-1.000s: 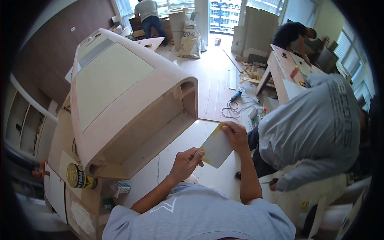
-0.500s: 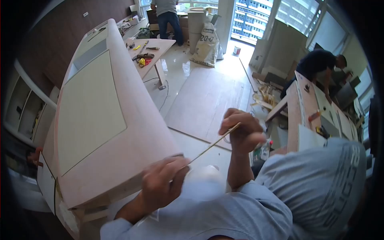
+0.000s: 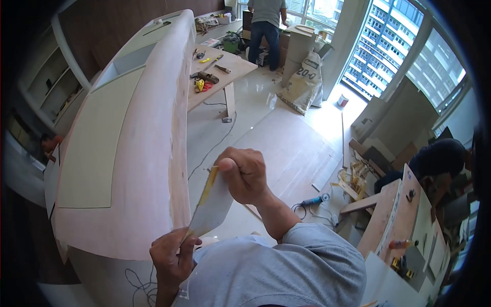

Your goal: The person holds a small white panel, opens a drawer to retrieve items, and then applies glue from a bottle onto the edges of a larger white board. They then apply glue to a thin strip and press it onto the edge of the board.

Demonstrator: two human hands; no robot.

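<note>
A thin pale sheet [image 3: 212, 205] with a rough yellowish edge is held up in front of the grey shirt. My right hand [image 3: 244, 176] grips its upper end, the thumb lying over the corner and the fingers curled. Lower down, my left hand [image 3: 173, 256] pinches the other end between thumb and fingers. Just beyond and to the left lies a long curved panel structure [image 3: 148, 153], pinkish with a pale green inset panel [image 3: 97, 148]; the left hand is near its front corner.
Behind, a wooden table [image 3: 238, 69] carries hand tools [image 3: 207, 78]. A blue power tool [image 3: 314, 200] and its cord lie on the floor by wood scraps [image 3: 355, 179]. A bench [image 3: 381, 217] stands at right, with a person [image 3: 442, 156] bent beyond it. Another person [image 3: 264, 33] stands far back.
The view has swung right. The sheet, seen edge-on before, now shows its flat face. The person in the grey printed shirt close on the right is out of view.
</note>
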